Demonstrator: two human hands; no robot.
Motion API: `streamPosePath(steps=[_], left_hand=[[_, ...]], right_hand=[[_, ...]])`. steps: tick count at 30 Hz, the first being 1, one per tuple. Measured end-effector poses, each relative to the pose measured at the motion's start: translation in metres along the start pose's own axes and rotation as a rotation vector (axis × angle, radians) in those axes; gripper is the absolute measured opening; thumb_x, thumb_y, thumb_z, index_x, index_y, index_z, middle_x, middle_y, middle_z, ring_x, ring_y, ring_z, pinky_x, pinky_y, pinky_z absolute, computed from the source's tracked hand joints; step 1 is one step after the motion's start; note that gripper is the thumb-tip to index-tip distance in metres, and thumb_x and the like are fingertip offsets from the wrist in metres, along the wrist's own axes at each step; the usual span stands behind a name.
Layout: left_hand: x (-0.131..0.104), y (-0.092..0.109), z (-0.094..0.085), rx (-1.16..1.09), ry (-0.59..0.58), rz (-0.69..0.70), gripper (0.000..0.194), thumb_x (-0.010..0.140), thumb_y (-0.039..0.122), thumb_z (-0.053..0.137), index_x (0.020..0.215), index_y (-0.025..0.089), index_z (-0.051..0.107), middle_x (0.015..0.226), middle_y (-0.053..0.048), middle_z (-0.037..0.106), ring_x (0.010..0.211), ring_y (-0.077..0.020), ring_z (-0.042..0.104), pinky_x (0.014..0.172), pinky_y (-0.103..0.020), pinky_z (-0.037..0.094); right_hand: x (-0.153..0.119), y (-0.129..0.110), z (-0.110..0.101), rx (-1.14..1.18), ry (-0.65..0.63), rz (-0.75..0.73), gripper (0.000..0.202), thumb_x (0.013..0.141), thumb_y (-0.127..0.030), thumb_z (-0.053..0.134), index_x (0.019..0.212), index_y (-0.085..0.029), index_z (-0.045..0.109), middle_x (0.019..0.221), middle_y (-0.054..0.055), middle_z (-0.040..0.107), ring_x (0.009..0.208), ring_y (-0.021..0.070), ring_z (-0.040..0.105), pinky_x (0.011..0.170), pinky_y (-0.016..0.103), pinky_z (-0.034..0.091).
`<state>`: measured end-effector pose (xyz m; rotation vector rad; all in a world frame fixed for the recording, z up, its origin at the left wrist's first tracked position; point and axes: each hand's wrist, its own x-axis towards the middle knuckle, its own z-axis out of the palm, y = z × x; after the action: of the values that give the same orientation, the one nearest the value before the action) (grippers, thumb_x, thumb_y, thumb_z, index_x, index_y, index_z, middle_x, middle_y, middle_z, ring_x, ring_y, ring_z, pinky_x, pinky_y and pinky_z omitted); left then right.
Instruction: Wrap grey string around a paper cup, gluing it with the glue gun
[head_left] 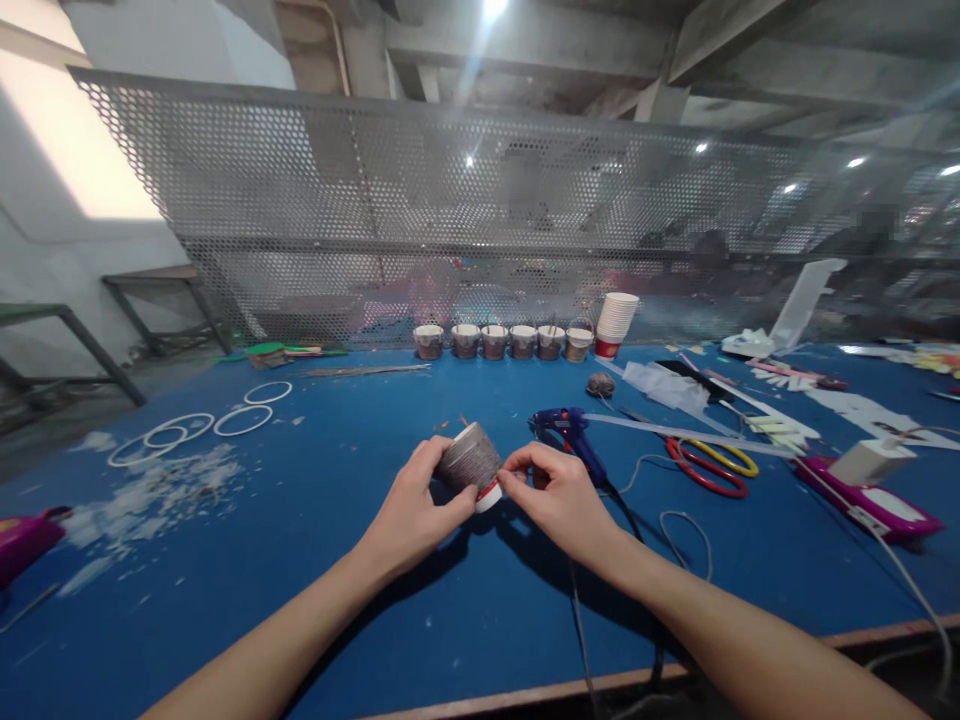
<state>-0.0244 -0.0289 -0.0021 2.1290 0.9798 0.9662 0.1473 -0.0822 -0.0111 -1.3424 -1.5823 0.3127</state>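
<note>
A paper cup (471,460) wound with grey-brown yarn lies tilted in my left hand (416,505), thumb and fingers around it. Its white end, with a red band, is uncovered at the lower right. At that edge my right hand (551,490) pinches, thumb against index finger, apparently on the yarn; the strand itself is hidden by the fingertips. A thin grey strand (576,610) hangs below my right wrist. Just beyond that hand lies a blue hot glue gun (570,430), and farther back a small ball of yarn (600,385).
Several wrapped cups (493,343) line the mesh screen (450,220), beside a stack of paper cups (616,322). Red-and-yellow-handled scissors (709,470), loose cords and a magenta device (870,495) lie right. White rings (244,420) and scraps (165,500) are left.
</note>
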Motion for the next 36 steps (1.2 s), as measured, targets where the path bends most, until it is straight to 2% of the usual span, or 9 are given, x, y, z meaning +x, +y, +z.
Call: streamPosePath(steps=[11, 17, 24, 36], left_hand=[[0.001, 0.0, 0.0, -0.095, 0.007, -0.058, 0.021, 0.072, 0.034, 0.062, 0.084, 0.019, 0.055, 0.079, 0.001, 0.056, 0.075, -0.017, 0.052, 0.069, -0.03, 0.041], [0.002, 0.0, -0.001, -0.13, 0.025, -0.035, 0.019, 0.071, 0.034, 0.064, 0.081, 0.02, 0.055, 0.075, 0.003, 0.054, 0.071, -0.0151, 0.05, 0.067, -0.029, 0.041], [0.002, -0.005, -0.004, -0.15, 0.042, -0.005, 0.014, 0.072, 0.032, 0.059, 0.076, 0.02, 0.054, 0.071, 0.003, 0.051, 0.068, -0.0142, 0.048, 0.064, -0.028, 0.041], [0.002, -0.011, -0.008, -0.203, 0.016, 0.006, 0.017, 0.075, 0.037, 0.055, 0.072, 0.021, 0.052, 0.071, 0.002, 0.05, 0.068, -0.0156, 0.047, 0.065, -0.03, 0.04]], right_hand=[[0.0, 0.0, -0.003, 0.011, -0.01, -0.033, 0.013, 0.081, -0.022, 0.06, 0.07, -0.019, 0.064, 0.068, 0.0, 0.063, 0.062, 0.0131, 0.055, 0.058, 0.025, 0.039], [0.001, -0.001, -0.003, 0.018, -0.018, -0.033, 0.012, 0.081, -0.022, 0.061, 0.071, -0.019, 0.065, 0.069, 0.001, 0.064, 0.064, 0.0135, 0.056, 0.059, 0.025, 0.04], [0.003, -0.003, -0.006, 0.065, -0.054, 0.029, 0.009, 0.08, -0.024, 0.063, 0.073, -0.018, 0.066, 0.071, 0.001, 0.066, 0.063, 0.0127, 0.056, 0.057, 0.024, 0.041], [0.005, -0.011, -0.012, 0.176, -0.134, 0.122, 0.01, 0.077, -0.023, 0.065, 0.068, -0.018, 0.065, 0.067, -0.002, 0.063, 0.059, 0.01, 0.052, 0.053, 0.021, 0.038]])
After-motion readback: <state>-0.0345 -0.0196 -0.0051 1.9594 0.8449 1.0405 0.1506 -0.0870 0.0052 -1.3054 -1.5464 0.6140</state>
